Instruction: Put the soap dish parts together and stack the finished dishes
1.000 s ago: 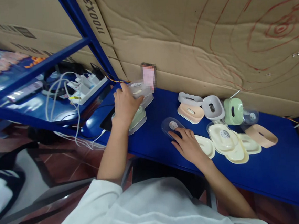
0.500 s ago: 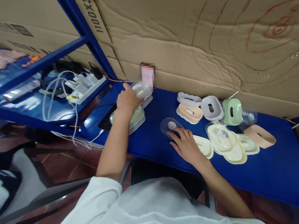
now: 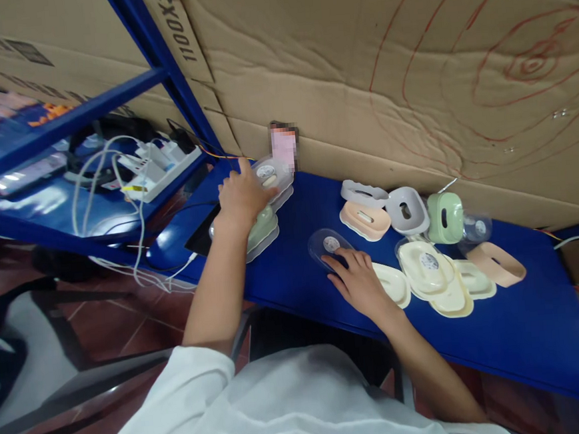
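Note:
On the blue table, my left hand (image 3: 240,197) lies at the edge of a clear plastic cover (image 3: 278,171) with a round label, set over a grey piece. Its thumb and one finger are stretched apart; the other fingers are partly hidden. Below that hand is a pale green soap-box-like part (image 3: 264,225) on a grey tray. My right hand (image 3: 357,275) is spread, fingertips touching a clear oval lid (image 3: 321,240) with a round label. Just right of it, partly under the wrist, sits a cream oval tray (image 3: 396,285).
Rightward lie cream lids (image 3: 426,266), a peach box (image 3: 366,219), a grey box (image 3: 408,209), a green box (image 3: 445,218) and a peach ring (image 3: 498,264). A phone (image 3: 284,144) leans on the cardboard wall (image 3: 328,73). A power strip (image 3: 165,170) with white cables is at left.
The view has shifted slightly, so the things at right appear a little further left. Both hands keep about the same places on the clear plastic pieces.

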A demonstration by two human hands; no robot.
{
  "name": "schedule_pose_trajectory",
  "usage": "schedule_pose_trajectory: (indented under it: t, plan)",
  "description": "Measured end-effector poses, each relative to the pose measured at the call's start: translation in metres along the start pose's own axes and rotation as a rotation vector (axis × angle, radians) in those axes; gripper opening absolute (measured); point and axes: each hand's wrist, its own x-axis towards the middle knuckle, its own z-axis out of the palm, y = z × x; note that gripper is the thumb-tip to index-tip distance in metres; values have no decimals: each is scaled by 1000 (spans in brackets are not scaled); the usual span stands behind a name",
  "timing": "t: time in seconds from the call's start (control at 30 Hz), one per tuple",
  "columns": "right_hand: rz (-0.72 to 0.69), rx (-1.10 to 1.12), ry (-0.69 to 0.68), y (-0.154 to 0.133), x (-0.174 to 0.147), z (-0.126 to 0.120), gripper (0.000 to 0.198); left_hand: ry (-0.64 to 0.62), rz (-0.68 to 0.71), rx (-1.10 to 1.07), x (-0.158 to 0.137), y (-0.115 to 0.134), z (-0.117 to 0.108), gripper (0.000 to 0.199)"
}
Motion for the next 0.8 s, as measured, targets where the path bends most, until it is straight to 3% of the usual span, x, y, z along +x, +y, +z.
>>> schedule_pose_trajectory:
  t: [0.07, 0.13, 0.23, 0.3, 0.4, 0.5, 0.67, 0.8]
  plan:
    - [-4, 35, 2, 1, 1, -2, 42, 102, 136, -61, -16, 3, 0, 75]
    - [-34, 83, 16, 3, 2, -8, 44, 176, 368, -173, -44, 4, 8, 64]
    - [-8, 87, 119, 13, 6, -19, 49, 30, 732, -291, -99, -2, 35, 49]
    - [100, 23, 219, 25, 9, -25, 53, -93, 881, -242, -133, -14, 59, 45]
    - [253, -85, 282, 48, 16, -25, 59, -132, 907, -144, -164, -37, 86, 46]
    - [305, -127, 230, 68, 22, -19, 53, -90, 871, -187, -175, -55, 98, 41]
    - [292, 54, 274, 79, 23, -18, 37, -41, 818, -248, -180, -67, 101, 43]
    - [264, 162, 409, 76, 19, -25, 33, 23, 818, -195, -177, -53, 91, 40]
